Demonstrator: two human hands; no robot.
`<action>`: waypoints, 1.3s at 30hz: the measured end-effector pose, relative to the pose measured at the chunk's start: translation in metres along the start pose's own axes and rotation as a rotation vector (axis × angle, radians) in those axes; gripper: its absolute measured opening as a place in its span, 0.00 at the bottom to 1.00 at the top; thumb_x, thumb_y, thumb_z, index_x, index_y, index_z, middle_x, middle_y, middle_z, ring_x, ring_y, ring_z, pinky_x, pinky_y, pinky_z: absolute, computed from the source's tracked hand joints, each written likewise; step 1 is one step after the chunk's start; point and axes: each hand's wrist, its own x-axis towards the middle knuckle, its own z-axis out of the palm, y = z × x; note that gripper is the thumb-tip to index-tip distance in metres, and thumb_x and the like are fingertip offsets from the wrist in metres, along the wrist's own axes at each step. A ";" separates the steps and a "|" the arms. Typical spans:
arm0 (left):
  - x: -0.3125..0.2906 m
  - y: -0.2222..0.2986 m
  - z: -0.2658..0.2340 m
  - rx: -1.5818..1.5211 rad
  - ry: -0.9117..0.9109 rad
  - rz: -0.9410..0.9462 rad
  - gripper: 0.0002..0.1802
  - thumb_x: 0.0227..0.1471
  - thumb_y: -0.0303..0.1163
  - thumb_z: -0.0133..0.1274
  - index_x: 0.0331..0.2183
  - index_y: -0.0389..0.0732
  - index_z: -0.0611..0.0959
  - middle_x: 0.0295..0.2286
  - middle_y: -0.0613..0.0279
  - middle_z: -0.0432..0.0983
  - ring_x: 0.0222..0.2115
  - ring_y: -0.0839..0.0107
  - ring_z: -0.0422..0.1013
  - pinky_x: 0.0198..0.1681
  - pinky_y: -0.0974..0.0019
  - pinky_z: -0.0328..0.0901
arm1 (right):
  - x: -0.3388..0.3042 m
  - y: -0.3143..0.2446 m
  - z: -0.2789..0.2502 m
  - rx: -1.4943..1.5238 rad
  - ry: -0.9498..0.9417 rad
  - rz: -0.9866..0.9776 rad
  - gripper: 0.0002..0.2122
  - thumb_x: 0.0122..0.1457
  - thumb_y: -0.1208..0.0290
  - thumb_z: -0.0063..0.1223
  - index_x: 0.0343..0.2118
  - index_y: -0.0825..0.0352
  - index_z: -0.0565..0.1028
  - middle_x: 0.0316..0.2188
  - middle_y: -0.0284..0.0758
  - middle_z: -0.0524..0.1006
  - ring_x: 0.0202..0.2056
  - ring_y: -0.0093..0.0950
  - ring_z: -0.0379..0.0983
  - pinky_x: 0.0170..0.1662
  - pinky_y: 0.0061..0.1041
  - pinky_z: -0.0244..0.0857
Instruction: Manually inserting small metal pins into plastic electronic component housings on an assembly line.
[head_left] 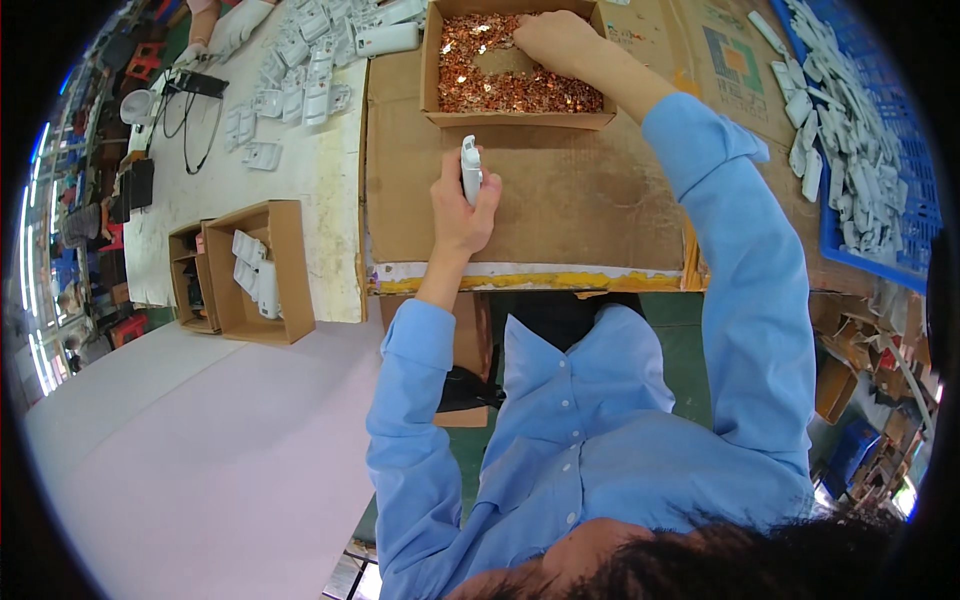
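Observation:
My left hand is closed around a white plastic casing, held upright above the cardboard-covered table. Farther off, a shallow cardboard box is filled with many small copper-coloured metal pieces. My right hand reaches over the right side of that box, its fingers curled together at the pieces. What those fingertips hold, if anything, is too small to tell. A patch of the box's bottom shows between the pieces, just below my right hand.
Loose white casings lie heaped on the white table to the left. Nearer stands a small cardboard box with several casings. At the right, a blue basket holds many white parts. Gloved hands of another person work at the far left, by a black device.

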 end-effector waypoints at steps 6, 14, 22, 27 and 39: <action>0.002 -0.003 0.000 -0.047 -0.009 0.018 0.20 0.52 0.33 0.52 0.45 0.35 0.74 0.21 0.65 0.73 0.19 0.74 0.70 0.24 0.69 0.65 | -0.005 0.009 0.004 0.043 0.078 0.018 0.07 0.55 0.76 0.54 0.37 0.67 0.79 0.38 0.42 0.79 0.41 0.38 0.79 0.40 0.35 0.75; 0.001 -0.002 -0.001 -0.134 -0.010 0.012 0.22 0.56 0.37 0.47 0.49 0.34 0.71 0.21 0.65 0.71 0.17 0.80 0.66 0.21 0.74 0.62 | -0.072 0.008 -0.026 0.432 0.328 0.082 0.07 0.61 0.69 0.46 0.40 0.64 0.70 0.37 0.40 0.74 0.38 0.41 0.75 0.40 0.41 0.69; -0.009 0.005 0.011 -0.065 -0.023 0.093 0.24 0.64 0.42 0.40 0.54 0.35 0.66 0.24 0.63 0.72 0.15 0.81 0.63 0.19 0.76 0.59 | -0.196 -0.043 -0.037 0.960 0.394 0.134 0.06 0.58 0.70 0.49 0.30 0.67 0.71 0.26 0.42 0.74 0.30 0.42 0.72 0.34 0.38 0.65; -0.052 0.075 0.069 -0.551 -0.193 -0.143 0.35 0.65 0.58 0.30 0.57 0.38 0.62 0.31 0.57 0.74 0.16 0.77 0.66 0.20 0.76 0.61 | -0.261 -0.073 -0.059 1.220 0.424 0.308 0.03 0.56 0.76 0.53 0.31 0.69 0.72 0.21 0.36 0.71 0.24 0.25 0.67 0.30 0.27 0.62; -0.119 0.122 0.115 -0.823 -0.395 -0.438 0.31 0.66 0.54 0.27 0.48 0.39 0.74 0.36 0.62 0.76 0.32 0.73 0.73 0.36 0.69 0.68 | -0.313 -0.089 -0.069 0.722 0.659 0.126 0.04 0.50 0.75 0.56 0.28 0.63 0.72 0.25 0.33 0.71 0.25 0.36 0.69 0.28 0.32 0.62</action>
